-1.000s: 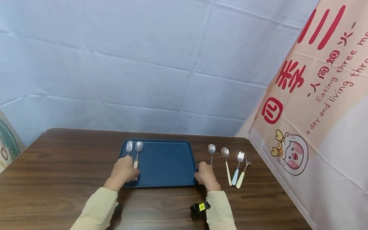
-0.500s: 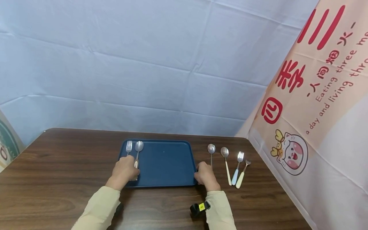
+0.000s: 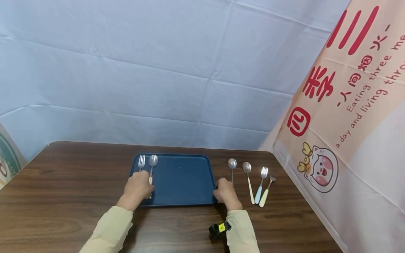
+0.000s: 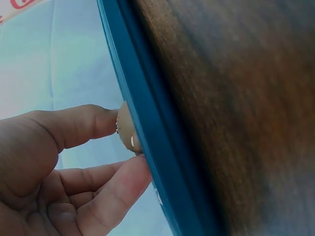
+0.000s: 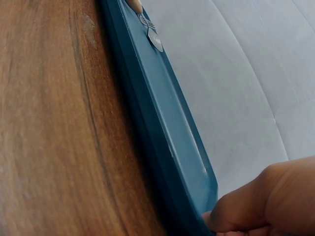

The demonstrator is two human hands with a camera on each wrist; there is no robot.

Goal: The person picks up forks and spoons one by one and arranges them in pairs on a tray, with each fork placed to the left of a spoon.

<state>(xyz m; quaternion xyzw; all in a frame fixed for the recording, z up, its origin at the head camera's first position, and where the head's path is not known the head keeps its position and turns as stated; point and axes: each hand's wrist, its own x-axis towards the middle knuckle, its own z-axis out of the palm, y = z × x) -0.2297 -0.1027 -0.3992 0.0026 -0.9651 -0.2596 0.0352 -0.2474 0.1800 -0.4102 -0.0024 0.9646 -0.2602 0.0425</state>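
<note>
Ease the beige-handled metal spoon point(image 3: 153, 161) straight, left hand point(image 3: 136, 186) pinching its handle, while the right hand point(image 3: 226, 191), gripping the near right corner, should steady the blue rectangular tray point(image 3: 183, 179).

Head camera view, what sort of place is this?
Likely a makeshift indoor tabletop set: pale creased cloth hangs behind the wood-grain table, and a printed banner hangs on the right.

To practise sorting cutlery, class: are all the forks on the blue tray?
No, the head view shows a blue-handled fork lying on the wooden table to the right of the blue tray.
</note>
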